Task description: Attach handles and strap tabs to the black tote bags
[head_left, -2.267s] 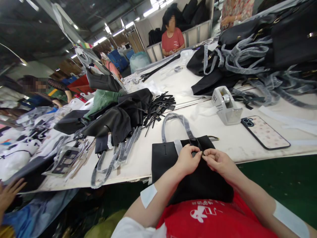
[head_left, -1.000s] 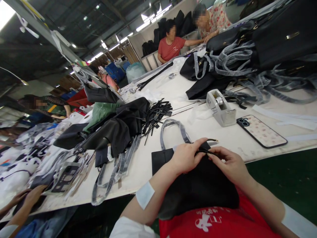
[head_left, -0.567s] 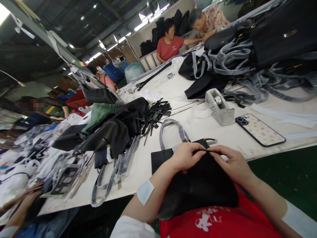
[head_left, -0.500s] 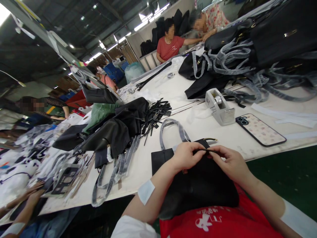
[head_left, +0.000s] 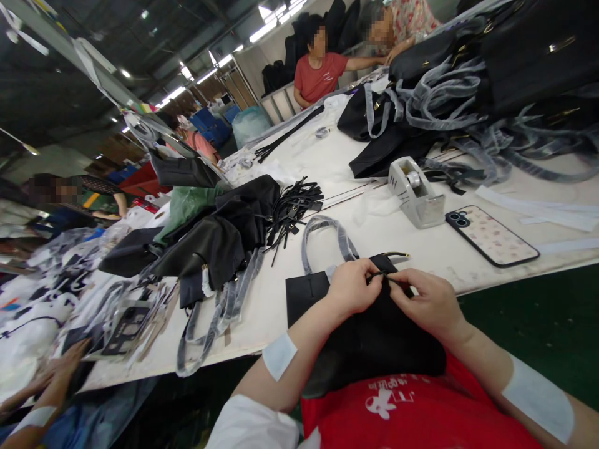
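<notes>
A black handbag (head_left: 365, 340) hangs over the table's near edge against my red shirt. Its plastic-wrapped handle (head_left: 322, 240) arches up onto the white table (head_left: 374, 234). My left hand (head_left: 352, 288) pinches a thin black strap (head_left: 389, 280) at the bag's top edge. My right hand (head_left: 428, 302) pinches the same strap just to the right, fingers closed. A gold-tipped end pokes out behind the bag's top.
A grey tape dispenser (head_left: 415, 193) and a phone (head_left: 491, 235) lie to the right. Black bags (head_left: 219, 234) and loose black straps (head_left: 292, 209) pile at the left, more wrapped bags (head_left: 472, 87) at the back right. Other people sit at the far end; a co-worker's hand (head_left: 51, 377) shows lower left.
My hands have stayed at the bag's top edge, working along the thin strap. The view has shifted slightly. The co-worker's hand at lower left has moved.
</notes>
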Available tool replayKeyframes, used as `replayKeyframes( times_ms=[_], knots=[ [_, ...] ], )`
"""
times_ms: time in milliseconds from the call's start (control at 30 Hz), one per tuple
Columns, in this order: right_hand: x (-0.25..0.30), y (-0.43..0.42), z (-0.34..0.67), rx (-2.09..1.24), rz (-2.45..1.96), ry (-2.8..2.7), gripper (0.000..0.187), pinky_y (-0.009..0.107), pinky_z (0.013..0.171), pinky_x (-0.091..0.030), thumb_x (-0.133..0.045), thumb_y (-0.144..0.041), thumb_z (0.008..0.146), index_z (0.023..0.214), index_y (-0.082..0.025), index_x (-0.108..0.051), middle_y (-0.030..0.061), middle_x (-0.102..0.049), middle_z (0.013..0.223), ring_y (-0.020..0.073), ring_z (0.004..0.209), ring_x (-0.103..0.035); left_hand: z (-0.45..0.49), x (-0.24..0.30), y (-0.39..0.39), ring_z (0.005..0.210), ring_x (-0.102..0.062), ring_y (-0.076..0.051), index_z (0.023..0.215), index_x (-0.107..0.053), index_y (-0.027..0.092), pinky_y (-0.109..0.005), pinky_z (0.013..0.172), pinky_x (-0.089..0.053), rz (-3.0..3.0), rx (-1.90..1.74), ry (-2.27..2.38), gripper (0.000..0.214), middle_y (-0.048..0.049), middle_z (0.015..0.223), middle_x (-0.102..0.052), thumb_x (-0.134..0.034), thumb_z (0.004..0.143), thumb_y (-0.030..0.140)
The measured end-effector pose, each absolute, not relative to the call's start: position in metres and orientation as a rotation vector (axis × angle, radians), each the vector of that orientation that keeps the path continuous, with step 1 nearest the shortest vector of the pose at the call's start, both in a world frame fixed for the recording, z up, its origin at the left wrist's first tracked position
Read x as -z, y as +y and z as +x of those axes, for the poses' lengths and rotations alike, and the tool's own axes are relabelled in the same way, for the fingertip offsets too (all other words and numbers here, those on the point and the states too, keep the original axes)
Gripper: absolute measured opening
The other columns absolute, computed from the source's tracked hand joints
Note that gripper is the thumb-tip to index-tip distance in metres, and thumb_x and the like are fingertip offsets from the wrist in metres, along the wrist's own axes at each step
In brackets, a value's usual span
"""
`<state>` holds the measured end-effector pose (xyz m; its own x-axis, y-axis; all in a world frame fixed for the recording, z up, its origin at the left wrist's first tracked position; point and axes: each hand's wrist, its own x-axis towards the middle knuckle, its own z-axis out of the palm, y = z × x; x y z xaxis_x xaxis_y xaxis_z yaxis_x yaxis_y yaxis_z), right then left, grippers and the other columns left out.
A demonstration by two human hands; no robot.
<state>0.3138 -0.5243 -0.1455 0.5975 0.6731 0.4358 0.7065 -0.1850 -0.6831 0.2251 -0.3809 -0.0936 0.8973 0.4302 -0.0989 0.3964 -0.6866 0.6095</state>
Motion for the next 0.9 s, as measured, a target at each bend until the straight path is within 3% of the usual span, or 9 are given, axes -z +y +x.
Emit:
replayKeyframes(
  times_ms=[167, 467, 633, 900],
  knots=[
    [0.149, -0.525, 0.315, 0.069, -1.940, -1.063, 0.014, 0.031, 0.063, -0.050, -0.055, -0.025, 0.081, 0.086, -0.020, -0.067, 0.0042, -0.071, 0.075, 0.0199, 0.064, -0.065, 0.225, 0.102, -0.389, 0.059, -0.058, -0.013, 0.082, -0.063, 0.020, -0.023, 0.058, -0.044, 2.337, -0.207, 0.679, 0.012, 0.0012, 0.066, -0.065, -0.054, 0.082, 0.029],
    [0.142, -0.512, 0.314, -0.248, -1.795, -0.836, 0.013, 0.027, 0.057, -0.052, -0.059, -0.028, 0.079, 0.086, -0.020, -0.067, 0.0033, -0.072, 0.076, 0.0186, 0.063, -0.067, 0.228, 0.119, -0.406, 0.055, -0.060, -0.010, 0.086, -0.054, 0.017, -0.020, 0.056, -0.045, 1.722, -0.495, 0.742, 0.009, 0.0015, 0.063, -0.063, -0.054, 0.084, 0.026],
    [0.146, -0.512, 0.315, -0.280, -1.780, -0.790, 0.016, 0.029, 0.059, -0.054, -0.059, -0.030, 0.080, 0.088, -0.020, -0.069, 0.0045, -0.074, 0.080, 0.0201, 0.066, -0.069, 0.228, 0.121, -0.402, 0.040, -0.046, -0.006, 0.090, -0.051, 0.018, -0.017, 0.043, -0.036, 1.596, -0.352, 0.744, 0.014, 0.0026, 0.062, -0.065, -0.053, 0.084, 0.031],
    [0.143, -0.515, 0.321, -0.362, -1.746, -0.762, 0.018, 0.029, 0.059, -0.054, -0.061, -0.034, 0.080, 0.085, -0.020, -0.072, 0.0054, -0.075, 0.081, 0.0219, 0.070, -0.069, 0.226, 0.106, -0.393, 0.040, -0.038, -0.004, 0.089, -0.046, 0.018, -0.016, 0.043, -0.032, 1.397, -0.176, 0.665, 0.018, 0.0031, 0.060, -0.062, -0.056, 0.079, 0.030]
  ],
)
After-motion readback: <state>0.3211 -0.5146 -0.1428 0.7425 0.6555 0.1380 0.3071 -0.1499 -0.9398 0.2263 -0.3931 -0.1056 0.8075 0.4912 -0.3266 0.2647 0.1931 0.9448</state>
